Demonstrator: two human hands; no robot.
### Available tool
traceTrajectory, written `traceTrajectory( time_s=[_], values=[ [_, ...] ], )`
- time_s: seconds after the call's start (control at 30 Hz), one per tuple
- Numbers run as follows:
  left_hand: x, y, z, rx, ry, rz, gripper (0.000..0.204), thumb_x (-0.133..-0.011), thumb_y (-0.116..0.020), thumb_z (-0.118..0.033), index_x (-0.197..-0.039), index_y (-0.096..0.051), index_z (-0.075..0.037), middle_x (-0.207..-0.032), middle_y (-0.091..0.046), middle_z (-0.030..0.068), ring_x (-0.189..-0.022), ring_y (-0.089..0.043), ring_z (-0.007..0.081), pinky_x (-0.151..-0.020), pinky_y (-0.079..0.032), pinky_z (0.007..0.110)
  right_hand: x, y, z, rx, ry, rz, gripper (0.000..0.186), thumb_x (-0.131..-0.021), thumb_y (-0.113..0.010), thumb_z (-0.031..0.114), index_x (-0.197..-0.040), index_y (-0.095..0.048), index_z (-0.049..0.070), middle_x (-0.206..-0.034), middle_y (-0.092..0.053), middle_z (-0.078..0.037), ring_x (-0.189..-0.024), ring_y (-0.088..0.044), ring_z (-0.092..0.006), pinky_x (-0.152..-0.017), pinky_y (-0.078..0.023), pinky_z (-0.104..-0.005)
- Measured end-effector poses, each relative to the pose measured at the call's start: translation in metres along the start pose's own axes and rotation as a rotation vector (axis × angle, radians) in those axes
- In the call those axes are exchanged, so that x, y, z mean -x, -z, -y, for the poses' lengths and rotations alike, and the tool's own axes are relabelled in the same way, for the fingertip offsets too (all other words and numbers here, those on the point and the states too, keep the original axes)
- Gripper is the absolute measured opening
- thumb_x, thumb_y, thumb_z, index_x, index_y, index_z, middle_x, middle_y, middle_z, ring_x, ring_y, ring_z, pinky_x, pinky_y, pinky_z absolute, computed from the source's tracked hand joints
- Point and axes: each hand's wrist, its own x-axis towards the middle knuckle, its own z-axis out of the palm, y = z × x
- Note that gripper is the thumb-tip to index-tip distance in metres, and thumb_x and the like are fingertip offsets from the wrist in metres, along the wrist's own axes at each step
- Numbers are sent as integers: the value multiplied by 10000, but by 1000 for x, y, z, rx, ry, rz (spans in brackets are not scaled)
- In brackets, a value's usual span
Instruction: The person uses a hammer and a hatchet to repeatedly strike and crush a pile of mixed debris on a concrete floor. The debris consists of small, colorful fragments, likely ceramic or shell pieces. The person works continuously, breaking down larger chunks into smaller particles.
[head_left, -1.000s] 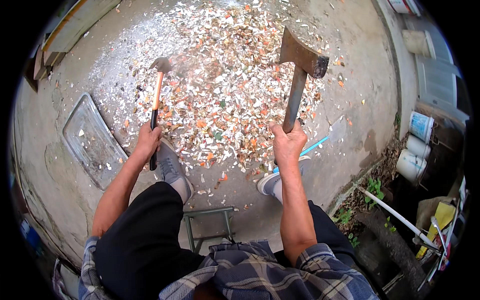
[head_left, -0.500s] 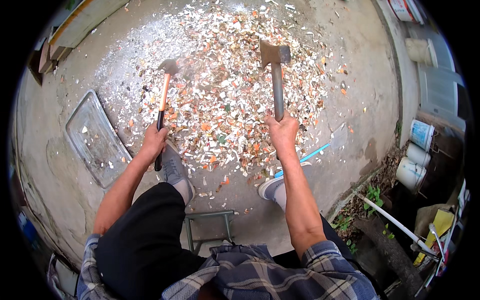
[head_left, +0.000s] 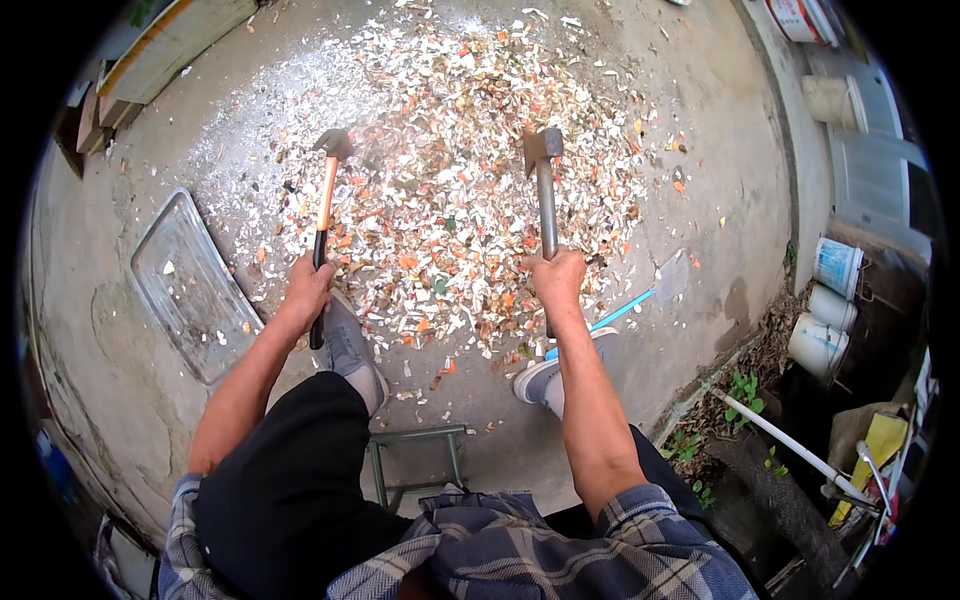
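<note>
My left hand (head_left: 306, 290) is closed round the black grip of a hammer (head_left: 326, 195). Its handle is orange-brown toward the dark head, which is over the left part of a pile of broken shell-like pieces (head_left: 470, 200), white with orange bits. In my right hand (head_left: 558, 280) is an axe (head_left: 546, 190) with a long grey handle. The axe head lies over the right side of the pile, its blade to the left and its blunt end to the right. Whether either head touches the pieces I cannot tell.
To the left lies a shallow metal tray (head_left: 200, 340) with a few fragments. A blue-handled tool (head_left: 625, 310) lies by my right shoe. A green metal frame (head_left: 420, 435) stands between my legs. White buckets (head_left: 818, 345) and a white pole (head_left: 790, 445) line the right side.
The axe head has come down toward me over the pile, and my right hand has lowered slightly. The hammer head has dropped a little; my left hand has barely moved.
</note>
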Motion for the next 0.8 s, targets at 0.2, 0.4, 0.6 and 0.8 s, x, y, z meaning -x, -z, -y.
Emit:
traceTrajectory(
  time_s=[0.2,0.4,0.6,0.8],
  values=[
    [6,-1,2,77,18,-2,77,-972,-543,-131,-982,-482,-84,-667,-454,-11,-452,-404,93,-404,-376,292,9,47,65,-416,40,-106,146,-787,-800,59,-848,-698,-25,-636,-618,-58,-595,-548,-119,-587,-481,-327],
    [0,0,4,32,7,28,58,-954,-522,-118,-976,-471,-102,-670,-442,-13,-460,-401,92,-405,-371,289,9,-14,21,-361,66,-109,178,-789,-788,98,-844,-688,-40,-654,-644,-95,-624,-618,-171,-641,-513,-360],
    [1,-1,5,7,-6,1,60,-951,-512,-114,-980,-460,-113,-677,-433,-15,-467,-395,90,-417,-375,285,0,-12,6,-79,6,1,234,-725,-785,136,-862,-724,-44,-732,-711,-221,-693,-717,-340,-714,-553,-450],
    [1,-1,5,43,18,20,49,-961,-507,-115,-987,-465,-113,-677,-431,-20,-474,-395,85,-419,-370,286,-5,32,38,-284,81,-117,186,-761,-826,91,-842,-699,-19,-632,-653,-101,-582,-610,-169,-604,-510,-367]
  ],
)
